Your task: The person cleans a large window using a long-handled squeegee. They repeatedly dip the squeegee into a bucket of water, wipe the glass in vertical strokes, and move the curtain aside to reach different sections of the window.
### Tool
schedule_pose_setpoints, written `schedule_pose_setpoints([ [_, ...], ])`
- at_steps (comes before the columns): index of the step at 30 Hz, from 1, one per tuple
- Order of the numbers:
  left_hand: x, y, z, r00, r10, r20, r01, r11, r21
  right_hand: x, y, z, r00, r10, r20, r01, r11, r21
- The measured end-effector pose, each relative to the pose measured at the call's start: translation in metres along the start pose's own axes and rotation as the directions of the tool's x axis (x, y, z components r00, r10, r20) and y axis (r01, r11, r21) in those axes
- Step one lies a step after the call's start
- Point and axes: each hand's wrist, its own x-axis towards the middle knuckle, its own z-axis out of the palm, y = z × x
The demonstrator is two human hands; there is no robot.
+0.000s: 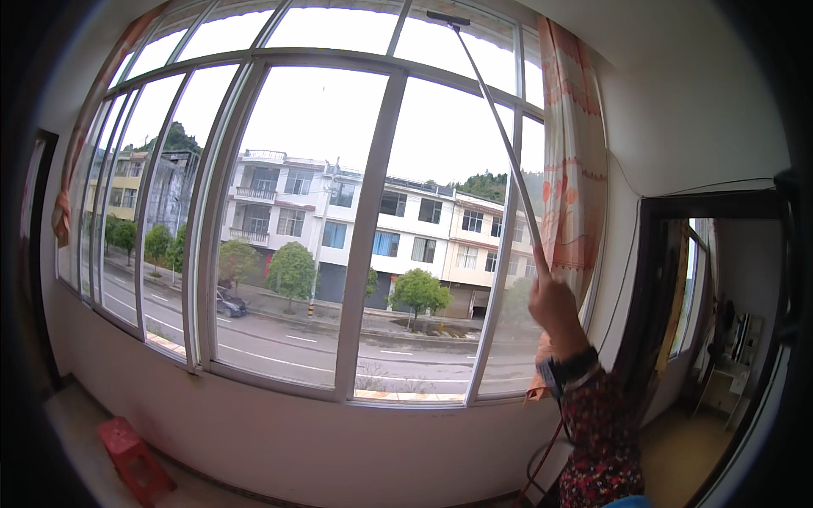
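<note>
My right hand is raised and closed around the lower part of the long pole of a window squeegee. The pole slants up and to the left, and its dark, wide head lies over an upper pane at the top of the large window. On my right wrist is a dark band, and a flowered sleeve covers the forearm. My left hand is outside the picture.
A patterned orange and cream curtain hangs right of the window, close to the pole. A red plastic stool stands on the floor at lower left. To the right, a dark-framed doorway opens into another room. Another curtain hangs far left.
</note>
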Motion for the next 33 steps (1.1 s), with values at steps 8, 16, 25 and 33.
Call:
schedule_pose_setpoints([
  [8, -0.035, 0.029, -0.034, 0.987, -0.157, -0.044, 0.159, 0.987, 0.026, -0.261, -0.024, -0.046, 0.992, 0.031, 0.126, -0.045, 0.993, 0.112],
  [16, -0.014, 0.104, -0.032, 0.99, 0.095, 0.107, -0.069, 0.971, -0.228, 0.025, -0.051, -0.055, 0.996, -0.019, -0.086, 0.022, 0.999, 0.027],
  [25, 0.054, 0.497, -0.084, 0.312, 0.932, -0.187, -0.895, 0.354, 0.272, 0.133, -0.17, -0.053, 0.998, -0.061, -0.031, 0.065, 0.983, 0.174],
  [33, 0.068, 0.515, -0.004, 0.676, 0.724, 0.138, -0.737, 0.657, 0.162, -0.17, -0.129, 0.014, 0.996, -0.066, 0.061, 0.063, 0.997, 0.05],
])
